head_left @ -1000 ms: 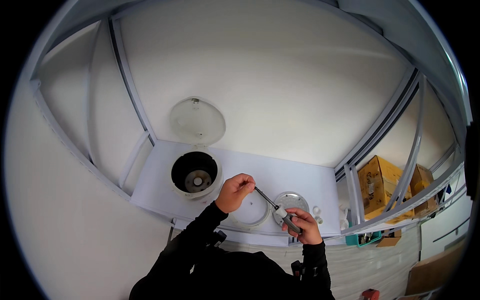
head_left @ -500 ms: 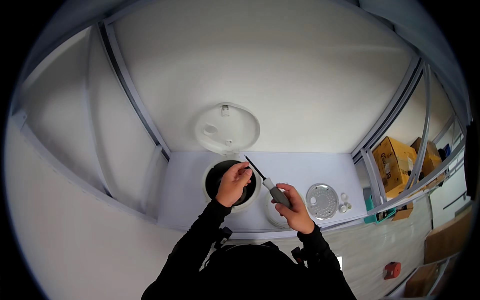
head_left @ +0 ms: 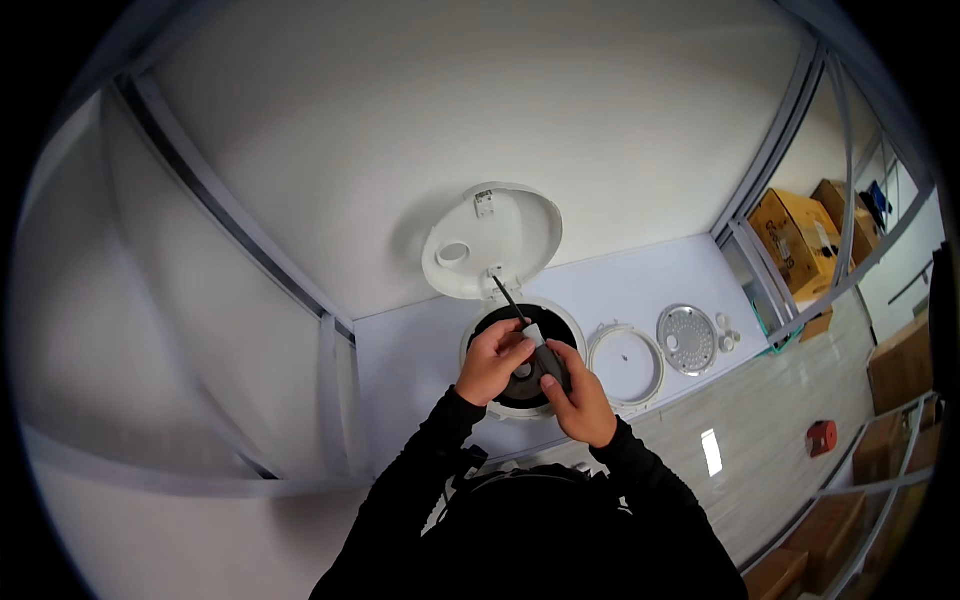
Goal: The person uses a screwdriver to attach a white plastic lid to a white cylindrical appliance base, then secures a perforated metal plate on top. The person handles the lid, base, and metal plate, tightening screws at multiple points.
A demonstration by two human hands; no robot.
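Observation:
My right hand [head_left: 580,400] grips the dark grey handle of a screwdriver [head_left: 549,368]. Its black shaft points up and away, and the tip overlaps the lower inside of a raised white lid [head_left: 535,225] near the hinge. Whether the tip touches cannot be told. My left hand [head_left: 490,360] is closed at the front of the handle, thumb and fingers against the light grey collar. Both hands are above the dark round opening of a white rice cooker [head_left: 575,330], hiding part of its inside.
Right of the cooker lie a white ring [head_left: 658,352], a perforated metal disc [head_left: 688,340] and several small white round parts [head_left: 727,335] on the white table [head_left: 640,270]. Frame posts [head_left: 240,215] flank the table. Cardboard boxes [head_left: 795,245] and a red object [head_left: 821,438] are at the right.
My view has shifted. The left hand has come to the screwdriver, which the right hand has brought leftward over the cooker, its tip now up against the lid's hinge area in view.

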